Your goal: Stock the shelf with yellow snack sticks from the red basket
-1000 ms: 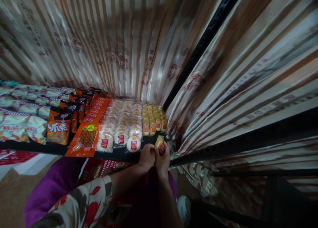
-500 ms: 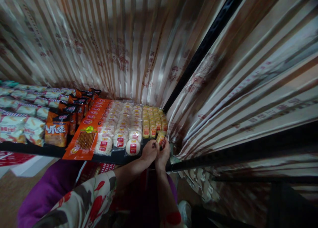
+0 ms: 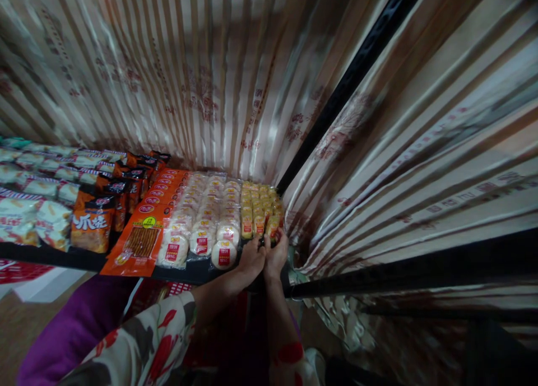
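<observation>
At the right end of the shelf, a small yellow snack packet point(image 3: 273, 226) with a red label stands at the front of a column of similar packets point(image 3: 252, 201). My right hand point(image 3: 276, 255) is closed around its lower right side. My left hand point(image 3: 252, 258) is closed at its lower left edge, fingertips meeting those of the right. The fingers partly hide the packet's bottom. Just left of my hands stand rows of clear bags of round white crackers point(image 3: 223, 254) with red labels.
Farther left on the black shelf point(image 3: 193, 269) lie orange packs of brown sticks point(image 3: 142, 241), orange-and-black bags point(image 3: 91, 223) and white bread bags point(image 3: 52, 223). A striped curtain point(image 3: 210, 83) hangs behind and to the right. A black post point(image 3: 332, 114) rises at the corner.
Both hands have moved the yellow packet slightly down and forward, from a tilted position to upright against the front of its column. The view has shifted slightly.
</observation>
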Demonstrator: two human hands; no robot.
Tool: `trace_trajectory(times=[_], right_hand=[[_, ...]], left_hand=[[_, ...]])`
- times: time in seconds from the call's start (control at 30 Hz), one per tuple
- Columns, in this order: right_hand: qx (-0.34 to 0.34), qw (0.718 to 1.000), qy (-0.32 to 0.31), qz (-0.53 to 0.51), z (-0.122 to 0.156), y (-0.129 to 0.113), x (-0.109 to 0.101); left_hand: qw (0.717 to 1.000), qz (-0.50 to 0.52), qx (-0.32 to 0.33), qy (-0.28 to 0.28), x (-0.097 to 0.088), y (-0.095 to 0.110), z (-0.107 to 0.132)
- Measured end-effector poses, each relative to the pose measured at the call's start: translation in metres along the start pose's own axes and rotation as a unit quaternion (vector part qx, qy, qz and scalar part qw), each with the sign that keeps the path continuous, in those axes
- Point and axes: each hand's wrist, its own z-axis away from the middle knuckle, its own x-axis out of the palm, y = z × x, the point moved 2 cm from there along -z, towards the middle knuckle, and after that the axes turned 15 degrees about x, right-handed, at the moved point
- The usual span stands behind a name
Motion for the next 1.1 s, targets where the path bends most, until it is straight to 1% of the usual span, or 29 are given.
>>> trace_trajectory(times=[0.13, 0.23, 0.37, 0.53, 0.73, 0.9, 1.1], right_hand=[[0.003, 1.000, -0.011, -0.009, -0.005, 0.002, 0.003], [-0.001, 1.000, -0.004, 0.002, -0.006, 0.001, 0.004], [-0.027, 0.999, 0.004, 0.018, -0.005, -0.001, 0.004], [-0.062, 0.997, 0.006, 0.036, -0.003, 0.000, 0.003], [-0.043, 0.995, 0.039, 0.082, 0.009, 0.001, 0.000], [-0.039, 0.997, 0.019, 0.061, 0.008, 0.004, 0.000], [-0.033, 0.998, 0.008, 0.061, 0.005, 0.010, 0.002]], left_hand=[[1.000, 0.004, 0.008, -0.001, -0.002, 0.002, 0.000], [1.000, -0.015, 0.002, -0.011, -0.004, 0.005, 0.000], [0.999, -0.043, -0.002, -0.028, -0.005, 0.010, 0.003], [0.999, -0.036, 0.003, -0.015, -0.005, 0.009, 0.003], [0.998, -0.054, 0.012, -0.016, -0.002, 0.005, 0.001], [0.995, -0.088, 0.027, -0.025, -0.001, 0.007, 0.003], [0.995, -0.093, 0.030, -0.030, -0.002, 0.010, 0.006]])
